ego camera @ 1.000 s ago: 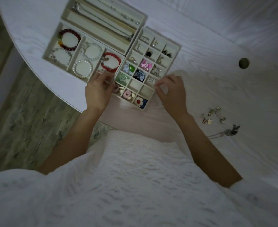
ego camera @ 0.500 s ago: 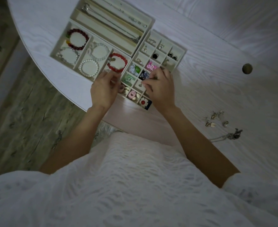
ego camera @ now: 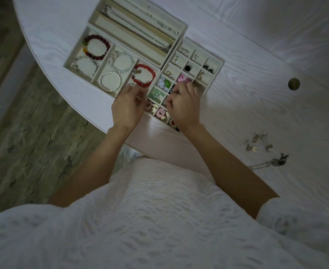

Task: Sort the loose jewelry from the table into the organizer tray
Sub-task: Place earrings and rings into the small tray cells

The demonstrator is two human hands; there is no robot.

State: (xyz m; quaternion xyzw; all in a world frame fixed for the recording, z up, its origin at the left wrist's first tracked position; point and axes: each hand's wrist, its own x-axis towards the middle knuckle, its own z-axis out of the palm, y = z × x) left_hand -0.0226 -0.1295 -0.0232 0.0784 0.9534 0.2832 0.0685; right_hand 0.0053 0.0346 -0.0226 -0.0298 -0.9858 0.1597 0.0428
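Head cam: both hands work over the organizer tray [ego camera: 216,61] at the worktop's [ego camera: 256,98] near edge. Right hand [ego camera: 185,109] has fingers [ego camera: 187,88] curled down into the small-grid section, next to the pink piece [ego camera: 183,80]; prob. pinching something tiny, but I can't tell what, it's hidden. Left hand [ego camera: 126,109] hovers w/ fingers bent loosely by the red bracelet [ego camera: 143,75]; can't tell if it holds anything.

Loose jewelry: a few earrings [ego camera: 258,142] and a chain necklace [ego camera: 270,162] lie well apart to the right, unsorted.

Risk, as I see it: dim light, tiny cells; a piece could drop into the wrong cell. The tray sits close to the edge, so a nudge could tip it off.

The chain's long axis runs roughly left-right, pendant end pointing right.
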